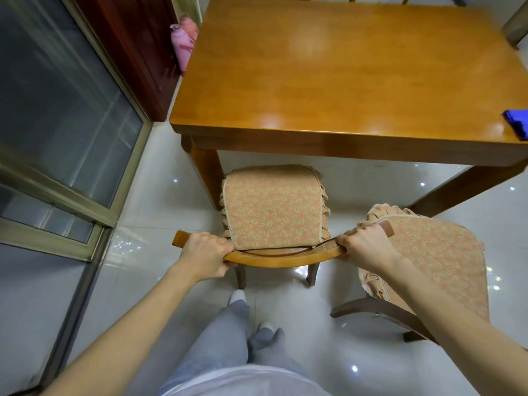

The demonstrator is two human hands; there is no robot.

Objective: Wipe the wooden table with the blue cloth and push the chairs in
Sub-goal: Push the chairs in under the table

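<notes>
Head camera, looking down from standing height: we stand behind a wooden dining chair [273, 207] and hold its curved top rail [285, 257] with both hands. Our left hand [204, 254] grips the rail near its left end, fingers curled round the wood. Our right hand [364, 247] grips it near the right end in the same way. The chair faces the wooden table [328, 67]. Its seat, in a peach leaf-patterned cover, has only its front edge at or just under the table's near edge, so most of it sticks out. The blue cloth [517, 122] lies on the table top at the far right, close to the near edge, partly cut off by the frame and well apart from both hands. A second chair [437, 252] with the same cover stands just to our right, turned at an angle and also out from the table. To the left are a glass sliding door [63, 110] and a dark wood cabinet [137, 52], and underfoot is a glossy pale tiled floor [143, 281]. Since the cloth lies untouched, we judge that the step in hand is pushing this chair in. The next move calls for an even, straight push from both hands. It must keep clear of the left table leg [205, 172], which stands close to the seat's left corner. The angled chair will need squaring up before it goes in.
</notes>
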